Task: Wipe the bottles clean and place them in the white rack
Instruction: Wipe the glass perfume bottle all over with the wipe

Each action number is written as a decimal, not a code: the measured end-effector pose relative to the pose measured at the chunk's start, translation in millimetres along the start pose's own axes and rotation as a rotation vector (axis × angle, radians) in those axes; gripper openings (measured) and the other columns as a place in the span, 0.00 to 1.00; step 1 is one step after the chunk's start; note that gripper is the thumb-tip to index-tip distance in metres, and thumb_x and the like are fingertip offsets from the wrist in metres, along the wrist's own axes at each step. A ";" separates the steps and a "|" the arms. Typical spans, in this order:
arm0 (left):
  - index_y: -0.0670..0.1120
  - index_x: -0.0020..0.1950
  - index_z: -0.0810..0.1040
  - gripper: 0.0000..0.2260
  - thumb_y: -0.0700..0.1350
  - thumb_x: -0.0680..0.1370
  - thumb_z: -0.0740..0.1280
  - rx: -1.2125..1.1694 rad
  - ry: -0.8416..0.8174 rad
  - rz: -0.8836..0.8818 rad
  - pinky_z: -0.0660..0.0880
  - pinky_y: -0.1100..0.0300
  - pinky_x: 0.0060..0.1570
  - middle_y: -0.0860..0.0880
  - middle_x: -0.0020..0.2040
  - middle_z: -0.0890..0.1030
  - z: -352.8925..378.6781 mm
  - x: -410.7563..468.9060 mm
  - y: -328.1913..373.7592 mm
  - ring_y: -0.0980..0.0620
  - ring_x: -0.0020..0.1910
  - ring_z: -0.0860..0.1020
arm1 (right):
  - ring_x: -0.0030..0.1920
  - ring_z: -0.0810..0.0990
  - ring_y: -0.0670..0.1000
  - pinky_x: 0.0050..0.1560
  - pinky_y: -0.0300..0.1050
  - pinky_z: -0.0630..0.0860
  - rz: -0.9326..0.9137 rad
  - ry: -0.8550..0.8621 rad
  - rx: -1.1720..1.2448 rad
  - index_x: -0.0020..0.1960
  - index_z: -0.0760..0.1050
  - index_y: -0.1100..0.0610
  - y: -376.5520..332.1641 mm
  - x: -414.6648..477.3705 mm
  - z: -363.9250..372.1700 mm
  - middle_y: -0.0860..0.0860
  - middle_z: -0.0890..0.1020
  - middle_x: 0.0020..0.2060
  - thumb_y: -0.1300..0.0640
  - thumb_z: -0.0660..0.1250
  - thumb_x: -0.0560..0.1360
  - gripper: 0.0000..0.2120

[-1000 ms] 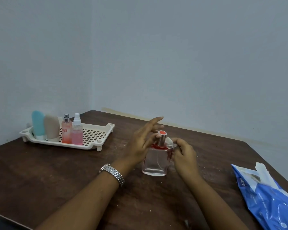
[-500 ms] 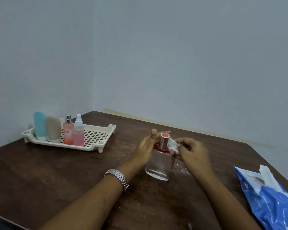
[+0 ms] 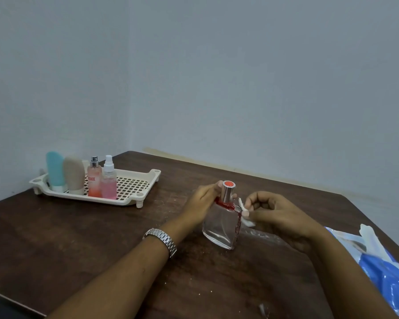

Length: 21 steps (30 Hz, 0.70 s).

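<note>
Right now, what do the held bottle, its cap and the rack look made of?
Bottle: likely clear glass, glossy; the table shows through it.
Cap: seemingly metal or metallised plastic, with shiny silver sides and a flat orange-red top.
White rack: probably moulded plastic, matte off-white, with a square-holed grid floor and moulded feet.

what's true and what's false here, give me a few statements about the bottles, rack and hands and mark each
1. The white perforated plastic rack holds a pink spray bottle with a white nozzle. True.
2. The clear square glass bottle with a silver cap lies flat on the dark wooden table. False: it is tilted but upright, held in the hands.
3. The right hand pinches a white wipe against that glass bottle's side. True.
4. The left hand rests on the rack. False: it grips the glass bottle near its cap.
</note>
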State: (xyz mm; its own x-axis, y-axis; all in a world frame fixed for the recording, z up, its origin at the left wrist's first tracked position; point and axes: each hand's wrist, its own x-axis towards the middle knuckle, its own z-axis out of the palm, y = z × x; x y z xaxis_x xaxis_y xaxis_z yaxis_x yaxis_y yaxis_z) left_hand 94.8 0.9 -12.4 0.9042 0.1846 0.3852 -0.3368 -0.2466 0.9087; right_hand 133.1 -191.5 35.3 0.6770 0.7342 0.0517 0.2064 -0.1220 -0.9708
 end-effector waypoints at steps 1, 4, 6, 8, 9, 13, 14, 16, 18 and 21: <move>0.51 0.57 0.79 0.21 0.61 0.76 0.54 0.003 -0.015 0.011 0.78 0.50 0.57 0.47 0.53 0.84 -1.2 -0.1 -0.2 0.51 0.54 0.82 | 0.37 0.79 0.51 0.39 0.44 0.76 -0.005 -0.028 0.007 0.43 0.75 0.62 2.2 0.6 0.2 0.56 0.78 0.37 0.68 0.72 0.69 0.07; 0.51 0.63 0.75 0.21 0.58 0.76 0.54 -0.007 -0.037 0.034 0.78 0.58 0.53 0.48 0.54 0.83 -2.0 -0.4 1.4 0.53 0.55 0.81 | 0.37 0.79 0.52 0.40 0.43 0.78 0.026 -0.063 0.004 0.43 0.73 0.63 9.9 2.6 -1.8 0.58 0.79 0.37 0.71 0.71 0.68 0.09; 0.50 0.70 0.69 0.23 0.55 0.77 0.56 -0.040 -0.021 0.034 0.78 0.63 0.48 0.56 0.52 0.83 -0.4 1.5 0.2 0.51 0.55 0.81 | 0.39 0.79 0.54 0.47 0.49 0.78 0.072 -0.116 -0.110 0.43 0.74 0.63 15.1 4.2 -1.0 0.60 0.79 0.39 0.71 0.72 0.67 0.09; 0.48 0.74 0.65 0.22 0.50 0.80 0.56 -0.082 -0.008 0.021 0.78 0.63 0.46 0.63 0.48 0.82 0.8 3.5 -2.8 0.50 0.55 0.82 | 0.40 0.79 0.54 0.49 0.51 0.78 0.105 -0.135 -0.240 0.42 0.75 0.61 19.5 6.0 1.4 0.58 0.80 0.40 0.69 0.73 0.66 0.10; 0.49 0.75 0.63 0.21 0.48 0.81 0.56 -0.090 -0.007 0.014 0.79 0.63 0.46 0.62 0.47 0.82 0.9 4.4 -4.3 0.50 0.55 0.82 | 0.41 0.79 0.53 0.50 0.52 0.78 0.115 -0.123 -0.274 0.42 0.75 0.60 20.8 6.8 2.0 0.57 0.80 0.41 0.69 0.74 0.66 0.10; 0.56 0.75 0.58 0.21 0.46 0.82 0.55 -0.127 -0.001 0.018 0.80 0.62 0.46 0.58 0.46 0.83 1.3 2.1 -0.6 0.56 0.49 0.83 | 0.43 0.81 0.54 0.49 0.52 0.80 0.095 -0.061 -0.177 0.50 0.75 0.62 17.4 5.9 0.7 0.60 0.80 0.47 0.70 0.74 0.65 0.16; 0.57 0.75 0.57 0.21 0.46 0.83 0.55 -0.137 -0.001 0.016 0.80 0.61 0.47 0.62 0.43 0.82 1.4 1.7 -0.2 0.57 0.49 0.82 | 0.43 0.80 0.52 0.45 0.49 0.80 0.066 -0.033 -0.108 0.51 0.75 0.62 15.6 5.1 0.1 0.59 0.79 0.47 0.71 0.74 0.65 0.17; 0.58 0.76 0.55 0.22 0.46 0.83 0.55 -0.134 0.000 0.011 0.80 0.58 0.49 0.67 0.39 0.81 3.0 2.0 1.1 0.56 0.49 0.82 | 0.41 0.80 0.50 0.41 0.43 0.79 -0.011 0.019 -0.047 0.51 0.75 0.62 11.7 3.7 -0.3 0.56 0.78 0.45 0.70 0.75 0.63 0.19; 0.59 0.76 0.54 0.23 0.47 0.83 0.55 -0.118 0.012 0.014 0.80 0.56 0.51 0.64 0.41 0.82 3.2 2.2 0.5 0.54 0.50 0.83 | 0.41 0.80 0.51 0.42 0.45 0.79 -0.066 0.033 -0.083 0.50 0.76 0.61 9.7 3.9 2.1 0.55 0.79 0.43 0.66 0.77 0.60 0.20; 0.67 0.73 0.56 0.23 0.56 0.80 0.59 -0.087 0.054 -0.008 0.77 0.47 0.57 0.50 0.54 0.83 2.3 2.4 -2.2 0.49 0.56 0.81 | 0.41 0.81 0.50 0.43 0.42 0.78 -0.103 0.059 -0.084 0.47 0.77 0.60 14.6 6.3 5.5 0.53 0.81 0.41 0.65 0.77 0.61 0.17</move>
State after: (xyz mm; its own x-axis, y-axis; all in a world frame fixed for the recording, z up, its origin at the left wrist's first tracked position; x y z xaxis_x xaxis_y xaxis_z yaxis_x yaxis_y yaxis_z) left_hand 98.4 -0.3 -13.8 0.8922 0.2380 0.3839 -0.3534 -0.1615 0.9214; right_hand 136.5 -185.0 20.1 0.6892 0.7052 0.1664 0.3335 -0.1050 -0.9369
